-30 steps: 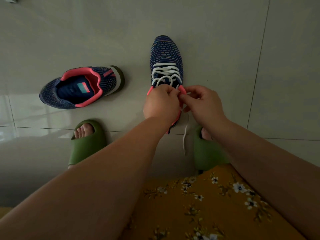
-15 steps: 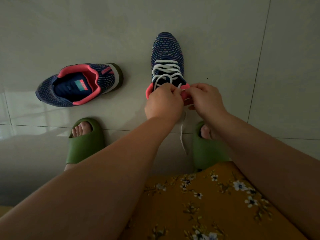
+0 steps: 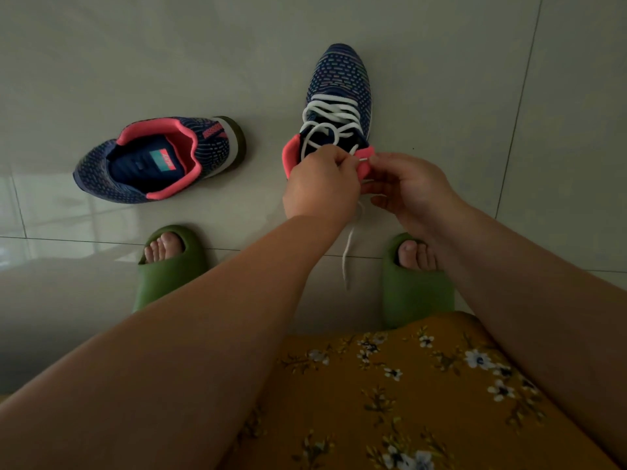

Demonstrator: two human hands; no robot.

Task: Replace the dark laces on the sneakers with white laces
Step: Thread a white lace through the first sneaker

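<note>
A navy knit sneaker [image 3: 339, 79] with a pink collar stands on the floor, toe pointing away, threaded with a white lace [image 3: 330, 113]. My left hand [image 3: 320, 184] and my right hand [image 3: 412, 191] meet over its pink collar, each pinching the white lace near the top eyelets. One loose lace end [image 3: 349, 245] hangs down below my hands toward the floor. A second matching sneaker [image 3: 159, 161] lies to the left, tilted on its side, with no lace visible in it.
Pale floor tiles [image 3: 135, 62] stretch all round. My feet in green slippers [image 3: 169, 266] [image 3: 414, 286] sit just below the sneakers. A yellow flowered skirt [image 3: 407, 401] covers my lap at the bottom.
My hands have drawn slightly apart over the collar, the right hand shifting to the right with the lace. The sneaker stays in place.
</note>
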